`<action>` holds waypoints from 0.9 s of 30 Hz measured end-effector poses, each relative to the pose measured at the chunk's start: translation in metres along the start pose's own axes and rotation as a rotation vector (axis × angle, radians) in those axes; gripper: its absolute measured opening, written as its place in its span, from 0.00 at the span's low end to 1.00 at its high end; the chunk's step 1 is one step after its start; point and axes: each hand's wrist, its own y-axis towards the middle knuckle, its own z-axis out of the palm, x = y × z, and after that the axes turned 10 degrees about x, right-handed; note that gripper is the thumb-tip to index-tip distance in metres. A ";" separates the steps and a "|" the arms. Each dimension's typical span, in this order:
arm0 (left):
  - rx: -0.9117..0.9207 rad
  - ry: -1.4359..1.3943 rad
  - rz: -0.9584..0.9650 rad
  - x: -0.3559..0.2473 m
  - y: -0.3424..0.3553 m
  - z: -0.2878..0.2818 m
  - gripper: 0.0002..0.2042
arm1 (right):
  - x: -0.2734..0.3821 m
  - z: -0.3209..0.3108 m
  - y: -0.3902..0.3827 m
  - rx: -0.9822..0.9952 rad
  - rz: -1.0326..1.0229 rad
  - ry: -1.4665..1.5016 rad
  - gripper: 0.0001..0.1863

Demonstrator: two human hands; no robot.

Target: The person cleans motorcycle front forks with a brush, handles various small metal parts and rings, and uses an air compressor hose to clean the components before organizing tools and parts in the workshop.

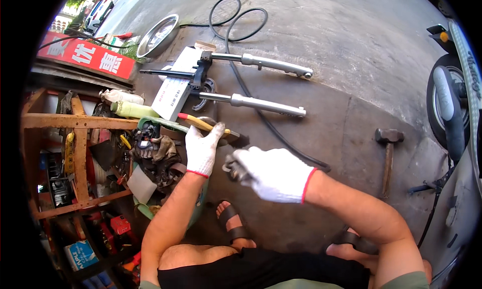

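Note:
My left hand (202,147), in a white knit glove with a red cuff, is closed around a tool with a yellow handle (203,123). The handle has a red end, and a dark blurred head (241,140) shows past my fingers; its exact kind is unclear. My gloved right hand (273,174) is closed on a small grey metal part (233,167), smeared by motion and partly covered by the fingers. Beyond both hands lies a motorcycle front fork (266,104) with two silver legs, its clamp end resting across a long white box (174,96).
Left of me stands a rusty shelf frame (80,120) crammed with tools and parts, beside a green bin (198,208) of clutter. A black hose (245,86) snakes across the floor. To the right are a sledgehammer (389,138) and a motorcycle wheel (442,116). A metal basin (165,30) sits farther off.

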 end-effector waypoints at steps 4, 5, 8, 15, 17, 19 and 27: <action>0.028 0.074 -0.079 0.008 -0.005 -0.006 0.13 | -0.001 0.021 0.006 0.128 -0.040 0.095 0.27; 0.042 0.056 -0.082 0.012 -0.009 -0.006 0.12 | -0.003 0.024 0.004 0.293 0.016 0.089 0.26; 0.089 0.044 -0.142 0.021 -0.020 -0.010 0.11 | -0.014 0.063 -0.005 0.402 0.034 0.003 0.16; 0.178 0.005 -0.220 0.035 -0.031 -0.014 0.08 | -0.051 0.048 0.003 0.315 0.146 -0.035 0.17; 0.160 -0.018 -0.287 0.038 -0.037 -0.020 0.08 | -0.063 0.034 0.011 0.260 0.170 -0.011 0.19; 0.179 -0.051 -0.336 0.039 -0.042 -0.021 0.08 | -0.078 0.031 0.011 0.157 0.178 0.026 0.23; 0.114 -0.087 -0.411 0.048 -0.069 -0.018 0.09 | -0.078 0.025 0.011 0.248 0.259 0.191 0.31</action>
